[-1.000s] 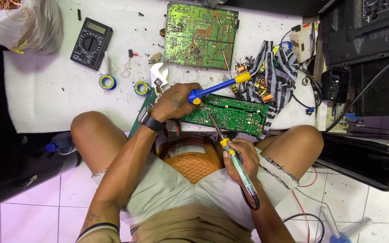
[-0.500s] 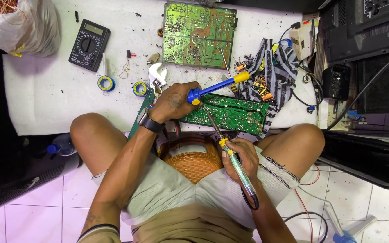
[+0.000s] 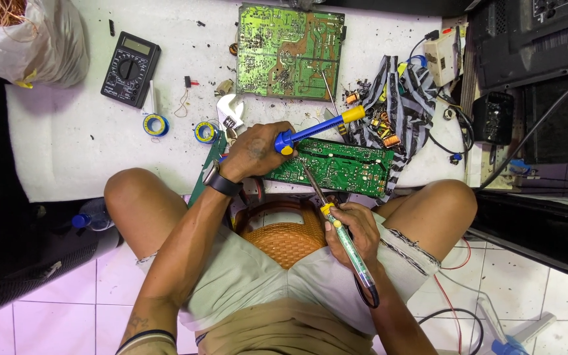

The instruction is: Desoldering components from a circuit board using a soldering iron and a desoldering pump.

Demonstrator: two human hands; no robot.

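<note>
My left hand grips a blue desoldering pump with a yellow end, held level over a long green circuit board at the near edge of the white table. My right hand holds a soldering iron like a pen. Its metal tip touches the left part of that board, just below the pump's nozzle. A black watch sits on my left wrist. I sit on an orange woven stool with my knees against the table.
A larger green circuit board lies at the back. A black multimeter, two solder reels, an adjustable wrench, a striped cloth with copper coils, a bag of copper wire and black electronics surround the work.
Both hands and tools stay almost still on the long board; the view has only shifted slightly.
</note>
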